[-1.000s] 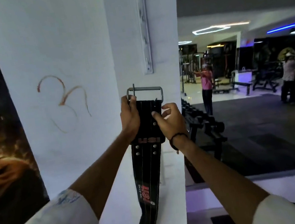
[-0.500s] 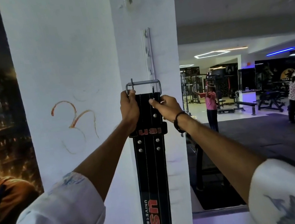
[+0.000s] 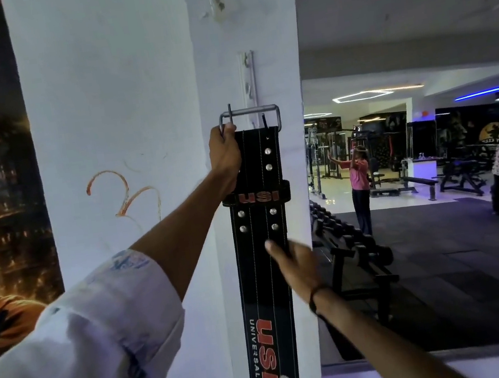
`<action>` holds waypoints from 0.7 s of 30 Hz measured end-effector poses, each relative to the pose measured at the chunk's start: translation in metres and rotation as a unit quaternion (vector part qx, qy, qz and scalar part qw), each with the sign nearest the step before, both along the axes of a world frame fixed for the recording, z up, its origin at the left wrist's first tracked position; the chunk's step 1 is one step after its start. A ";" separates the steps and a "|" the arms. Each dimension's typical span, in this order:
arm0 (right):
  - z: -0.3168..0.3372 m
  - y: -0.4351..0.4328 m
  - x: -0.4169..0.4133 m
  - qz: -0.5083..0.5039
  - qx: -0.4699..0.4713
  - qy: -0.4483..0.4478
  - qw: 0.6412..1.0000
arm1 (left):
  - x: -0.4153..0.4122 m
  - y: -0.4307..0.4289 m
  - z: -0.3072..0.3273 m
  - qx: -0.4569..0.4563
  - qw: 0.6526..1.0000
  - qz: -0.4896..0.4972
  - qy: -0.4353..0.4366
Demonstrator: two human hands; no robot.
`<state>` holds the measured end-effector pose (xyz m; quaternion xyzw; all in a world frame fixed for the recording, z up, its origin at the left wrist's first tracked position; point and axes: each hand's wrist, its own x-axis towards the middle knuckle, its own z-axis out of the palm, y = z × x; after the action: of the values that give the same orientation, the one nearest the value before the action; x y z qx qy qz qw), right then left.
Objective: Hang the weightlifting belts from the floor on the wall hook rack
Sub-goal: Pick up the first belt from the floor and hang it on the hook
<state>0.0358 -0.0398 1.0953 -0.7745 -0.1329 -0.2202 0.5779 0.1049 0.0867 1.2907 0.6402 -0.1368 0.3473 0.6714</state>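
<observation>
My left hand point(image 3: 225, 157) is closed around the top left corner of the black USI weightlifting belt point(image 3: 261, 251), fingers curled over the leather just under the steel buckle point(image 3: 249, 120). The belt hangs straight down against the front face of the white pillar point(image 3: 121, 110), its red lettering running down the strap and out of view at the bottom. The buckle's top bar sits across the lower end of the wall hook rack point(image 3: 248, 76), a narrow white strip fixed upright on the pillar; whether a hook has caught the bar I cannot tell. My right hand point(image 3: 297, 265) is lower down, fingers open and loosely spread, its fingertips on the strap's right edge without gripping it. Beyond the pillar to the right stands a dumbbell rack point(image 3: 356, 250).
</observation>
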 end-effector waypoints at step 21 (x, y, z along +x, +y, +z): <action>0.006 -0.017 0.017 0.052 -0.199 0.065 0.976 | 0.000 0.005 0.009 0.018 1.000 0.001 -0.015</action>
<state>0.0530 -0.0569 1.1018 -0.8787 -0.1764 -0.1074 0.4303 0.1054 0.0918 1.2999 0.6468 -0.1523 0.3549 0.6576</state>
